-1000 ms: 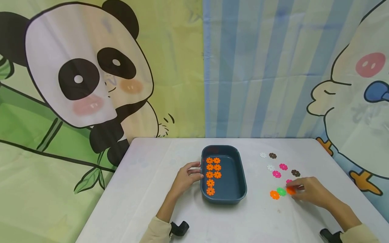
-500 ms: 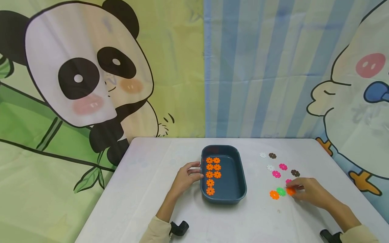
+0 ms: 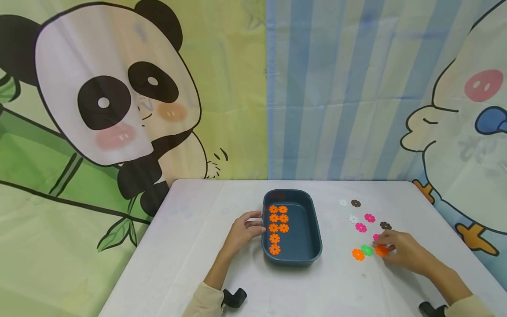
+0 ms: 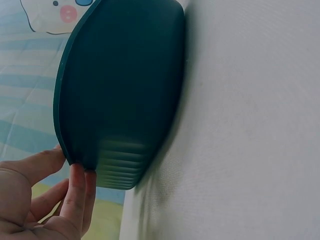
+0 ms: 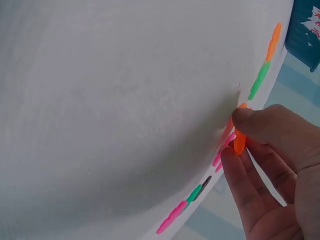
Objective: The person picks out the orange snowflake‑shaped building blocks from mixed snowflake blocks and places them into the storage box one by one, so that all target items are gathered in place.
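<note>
My left hand (image 3: 240, 233) rests its fingertips against the left edge of a dark blue tray (image 3: 303, 229). Its fingers (image 4: 75, 192) touch near the rim of the tray (image 4: 120, 75) in the left wrist view. Inside the tray, several orange flower-shaped discs (image 3: 274, 238) lie in two columns along the left side. To the right, my right hand (image 3: 408, 253) pinches an orange flower-shaped disc (image 5: 240, 137) between thumb and fingers, low over the table. A green disc (image 3: 367, 250) and another orange disc (image 3: 358, 254) lie to its left.
Beyond the right hand lie pink discs (image 3: 361, 227), white discs (image 3: 353, 219) and brown discs (image 3: 385, 225). The white table (image 3: 190, 211) ends at a cartoon curtain (image 3: 317, 88). Black wrist mounts (image 3: 234, 298) sit on both arms.
The right hand's fingers have shifted slightly, and more of the orange disc shows beneath them. The left hand, tray and other discs stay in place.
</note>
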A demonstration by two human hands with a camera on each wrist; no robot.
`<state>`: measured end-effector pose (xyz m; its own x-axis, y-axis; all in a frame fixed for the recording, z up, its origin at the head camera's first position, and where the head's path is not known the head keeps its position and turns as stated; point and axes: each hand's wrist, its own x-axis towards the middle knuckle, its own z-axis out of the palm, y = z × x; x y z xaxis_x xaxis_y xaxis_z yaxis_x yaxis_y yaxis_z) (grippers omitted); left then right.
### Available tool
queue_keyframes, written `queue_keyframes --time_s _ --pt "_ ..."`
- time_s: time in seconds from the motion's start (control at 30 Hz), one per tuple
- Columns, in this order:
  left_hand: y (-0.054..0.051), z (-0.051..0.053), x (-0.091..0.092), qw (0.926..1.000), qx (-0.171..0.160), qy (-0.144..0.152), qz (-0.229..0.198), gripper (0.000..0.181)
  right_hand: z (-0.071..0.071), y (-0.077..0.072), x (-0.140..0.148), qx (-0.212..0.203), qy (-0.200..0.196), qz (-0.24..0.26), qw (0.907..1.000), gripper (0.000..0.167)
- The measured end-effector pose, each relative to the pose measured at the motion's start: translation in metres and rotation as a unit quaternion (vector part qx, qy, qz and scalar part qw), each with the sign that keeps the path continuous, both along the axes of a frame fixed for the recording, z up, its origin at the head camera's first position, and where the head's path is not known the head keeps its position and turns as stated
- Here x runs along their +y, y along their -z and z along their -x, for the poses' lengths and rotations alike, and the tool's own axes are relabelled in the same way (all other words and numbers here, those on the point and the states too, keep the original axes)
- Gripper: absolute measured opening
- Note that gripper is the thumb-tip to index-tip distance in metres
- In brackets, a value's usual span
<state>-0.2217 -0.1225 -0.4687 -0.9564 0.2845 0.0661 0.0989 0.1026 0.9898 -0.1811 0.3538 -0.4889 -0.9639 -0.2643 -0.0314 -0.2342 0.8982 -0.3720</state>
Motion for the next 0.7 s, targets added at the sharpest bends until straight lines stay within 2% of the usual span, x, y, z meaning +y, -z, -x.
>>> queue_keyframes --time_s 0.2,0.33,0.47,0.6,0.7 --pt "-0.002 -0.001 0.001 0.9999 0.001 -0.006 0.011 0.057 0.001 -0.004 -0.001 -0.017 0.002 -0.01 0.9998 0.032" --pt "-0.002 0.0 0.002 0.9997 0.003 -0.009 0.022 0.055 0.001 -0.01 -0.004 -0.009 0.01 -0.009 0.9999 0.037" --pt "0.009 0.007 0.001 0.9997 0.002 -0.013 0.022 0.056 0.002 -0.019 -0.011 0.015 0.007 0.008 0.9998 0.04" --pt "0.025 0.015 0.001 0.9997 0.003 -0.017 0.019 0.056 0.003 -0.028 -0.022 0.064 -0.013 0.024 0.9976 0.038" --pt "0.03 0.017 0.0 0.9996 0.004 -0.02 0.02 0.055 0.005 -0.032 -0.032 0.099 -0.029 0.045 0.9937 0.037"
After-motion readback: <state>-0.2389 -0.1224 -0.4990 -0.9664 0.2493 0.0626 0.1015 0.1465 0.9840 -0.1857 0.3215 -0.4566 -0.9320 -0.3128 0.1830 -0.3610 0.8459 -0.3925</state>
